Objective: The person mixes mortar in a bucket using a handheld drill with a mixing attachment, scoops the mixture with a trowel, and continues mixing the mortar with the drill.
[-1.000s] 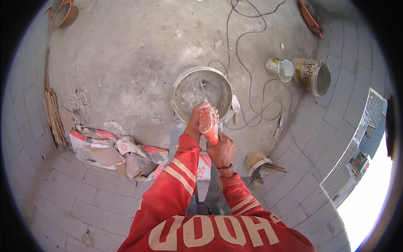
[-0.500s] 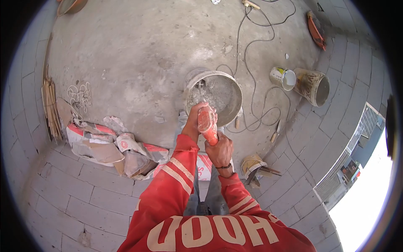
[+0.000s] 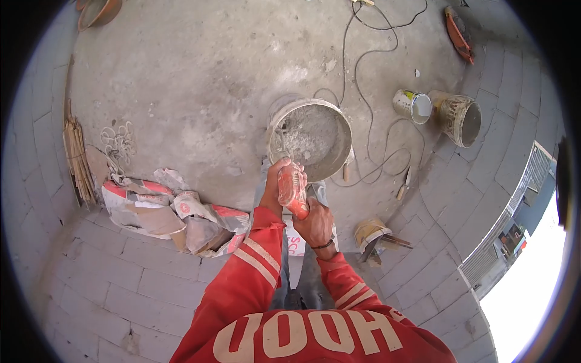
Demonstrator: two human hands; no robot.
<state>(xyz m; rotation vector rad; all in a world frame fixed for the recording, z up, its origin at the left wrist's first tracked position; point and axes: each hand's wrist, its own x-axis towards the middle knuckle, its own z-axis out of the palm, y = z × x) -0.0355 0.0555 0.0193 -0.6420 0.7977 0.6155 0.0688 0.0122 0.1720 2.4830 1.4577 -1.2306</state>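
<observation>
One red power mixer [image 3: 293,191] is clasped in your left hand [image 3: 274,185] and right hand [image 3: 316,224] at the near rim of a bucket [image 3: 338,154] holding grey mix [image 3: 311,132]; torn sacks [image 3: 154,216] lie toward the floor [image 3: 200,72]'s near left corner.

Red sweatshirt [image 3: 315,342]: big pale capitals across chest, upside down to camera, read "HOOD"; smaller character beside H unclear. Bag between legs [image 3: 295,243]: red "SC", next letter uncertain. Crumpled bags [image 3: 175,221]: red round emblem, print too small. White bucket [image 3: 404,104]: coloured label, unreadable.
</observation>
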